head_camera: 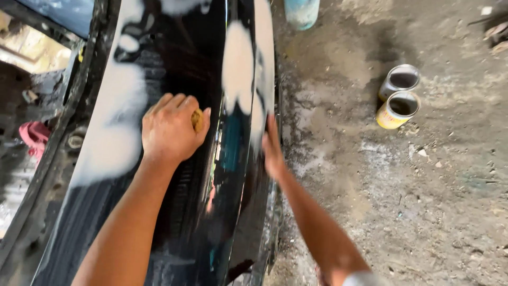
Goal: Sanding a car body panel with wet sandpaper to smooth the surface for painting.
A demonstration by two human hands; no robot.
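A glossy black car body panel (180,212) runs up the middle of the head view, with pale patches of filler (114,122) on it. My left hand (172,127) presses down on the panel, fingers closed around a small yellowish sanding pad (197,119). My right hand (272,151) lies flat against the panel's right edge, fingers pointing up, blurred, holding nothing that I can see.
Two open tins (399,100), one yellow and one grey, stand on the dirty concrete floor (402,201) to the right. A bluish container (301,11) is at the top. A pink object (34,135) lies at the far left past the panel.
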